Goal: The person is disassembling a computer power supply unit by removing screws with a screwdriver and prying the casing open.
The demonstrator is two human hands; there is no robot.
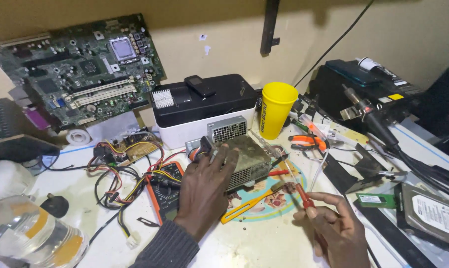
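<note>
The power supply (244, 159), a dusty grey metal box, sits on the bench centre, at 6 o'clock from the printer (204, 106) and 8 o'clock from the yellow cup (276, 109). The left hand (204, 186) lies flat on its near-left top, fingers spread and uncurled, pressing rather than gripping. The right hand (333, 226), at 4 o'clock from the box, pinches a red-handled screwdriver (296, 186) between thumb and fingertips, the shaft running toward the box.

Handling, as judged: rigid, probably fairly heavy, with sharp sheet edges and a dusty surface. Grip both side walls; avoid the vent grille and the wire bundle (130, 178) at 9 o'clock.
</note>
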